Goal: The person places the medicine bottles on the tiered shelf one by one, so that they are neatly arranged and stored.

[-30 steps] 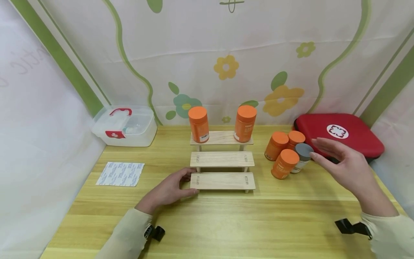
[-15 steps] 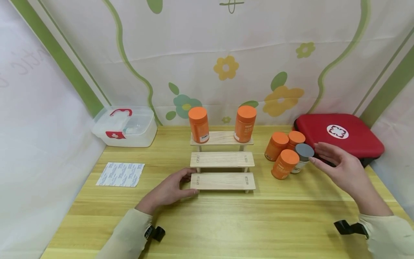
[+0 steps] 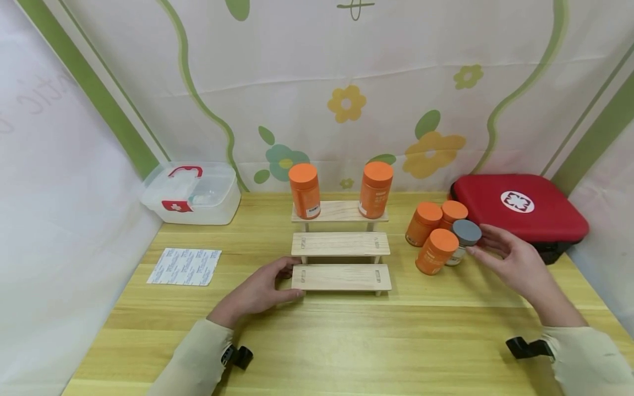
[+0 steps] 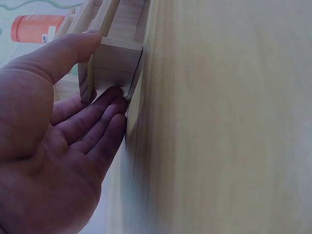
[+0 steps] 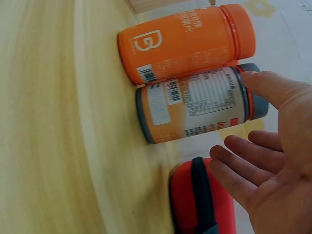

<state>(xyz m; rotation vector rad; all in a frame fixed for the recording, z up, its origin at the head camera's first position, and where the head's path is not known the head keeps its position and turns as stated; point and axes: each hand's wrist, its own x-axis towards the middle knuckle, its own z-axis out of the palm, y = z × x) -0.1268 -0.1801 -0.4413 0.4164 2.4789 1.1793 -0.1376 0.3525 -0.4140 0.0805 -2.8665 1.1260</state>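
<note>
My left hand [image 3: 262, 287] holds the left end of the lowest step of a three-step wooden stand [image 3: 342, 276]. In the left wrist view, the thumb lies on the step's edge and the fingers reach to the other side. My right hand [image 3: 515, 265] is just right of a grey-capped bottle [image 5: 195, 105], fingers spread. Its thumb overlaps the cap in the right wrist view; contact is unclear. Close around that bottle stand orange bottles: one in front [image 3: 436, 253], one at the left [image 3: 422, 224], and one partly hidden behind [image 3: 453, 212].
Two more orange bottles [image 3: 305, 192] stand on the top step. A red first-aid case [image 3: 545, 209] lies behind my right hand. At left are a clear plastic box [image 3: 213, 206] with a red handle and a white printed sheet [image 3: 184, 266], all on the wooden table [image 3: 346, 346].
My right hand has moved left and slightly down, closer to the grey-capped bottle. My left hand, the stand and the bottles stay in place.
</note>
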